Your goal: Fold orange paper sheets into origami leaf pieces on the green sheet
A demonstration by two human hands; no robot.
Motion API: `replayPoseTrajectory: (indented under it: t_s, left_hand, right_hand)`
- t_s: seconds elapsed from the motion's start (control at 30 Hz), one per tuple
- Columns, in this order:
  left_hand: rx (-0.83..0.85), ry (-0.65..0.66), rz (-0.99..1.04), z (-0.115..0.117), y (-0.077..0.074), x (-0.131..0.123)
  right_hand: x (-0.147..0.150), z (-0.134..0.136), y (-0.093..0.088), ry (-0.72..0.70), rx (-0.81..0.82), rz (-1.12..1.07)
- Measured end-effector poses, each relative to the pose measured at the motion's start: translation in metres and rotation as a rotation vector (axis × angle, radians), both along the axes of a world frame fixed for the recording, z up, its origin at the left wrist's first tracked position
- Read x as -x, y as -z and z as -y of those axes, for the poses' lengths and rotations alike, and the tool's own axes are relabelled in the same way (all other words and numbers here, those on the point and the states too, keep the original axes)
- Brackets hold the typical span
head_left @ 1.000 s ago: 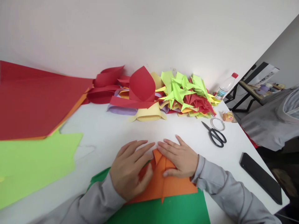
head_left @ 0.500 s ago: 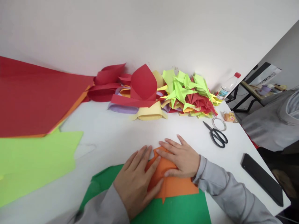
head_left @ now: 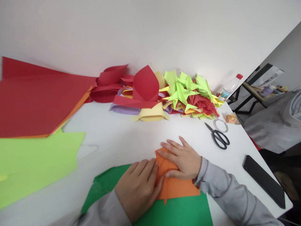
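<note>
The grip of the right hand (head_left: 184, 160) is spreading wide, its fingers lying fanned over the orange paper (head_left: 181, 188). The left hand (head_left: 138, 190) is bunching its fingers at the paper's left edge; I cannot tell whether finger and thumb are pinching it or merely pressing. The orange paper is resting over the green paper (head_left: 181, 210), right in front of the person, with a narrow tip poking out past its lower edge.

From where I'm standing, this piece is looking about midway: creases and folded layers are showing near the fingers, while the lower right part is lying broad and flat, so more shaping seems to be left. Further back on the counter (head_left: 117, 138), spiky lime-green pieces (head_left: 182, 92) and a curled red piece (head_left: 145, 83) are sitting in a crowd, seemingly already made up. Over to the left, a big red sheet (head_left: 47, 103) and a lime-green sheet (head_left: 47, 153) are lying apparently unworked. The scissors (head_left: 218, 138) are resting untouched to the right.
</note>
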State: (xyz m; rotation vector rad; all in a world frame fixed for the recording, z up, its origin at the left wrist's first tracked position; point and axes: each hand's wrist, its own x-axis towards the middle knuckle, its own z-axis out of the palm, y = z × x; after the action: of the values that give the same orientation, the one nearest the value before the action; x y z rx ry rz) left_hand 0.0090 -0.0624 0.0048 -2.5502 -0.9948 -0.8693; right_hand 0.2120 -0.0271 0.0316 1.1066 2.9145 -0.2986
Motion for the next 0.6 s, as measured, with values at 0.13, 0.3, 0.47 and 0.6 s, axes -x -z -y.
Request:
replayPoseTrajectory:
  t_s: [0.13, 0.3, 0.47, 0.6]
  left_hand:
    - [-0.016, -0.02, 0.017, 0.001, 0.005, -0.001]
    - [-0.027, -0.019, 0.036, 0.003, 0.012, -0.002]
    - [0.006, -0.072, 0.024, 0.004, 0.014, -0.001]
    - [0.033, -0.046, -0.091, 0.004, 0.013, -0.002]
  right_hand:
    - [0.0, 0.001, 0.0, 0.014, -0.008, -0.008]
    - [0.001, 0.001, 0.0, 0.01, -0.033, 0.001]
    - [0.002, 0.0, 0.0, 0.019, -0.012, -0.007]
    - [0.001, 0.0, 0.001, 0.02, -0.005, -0.017]
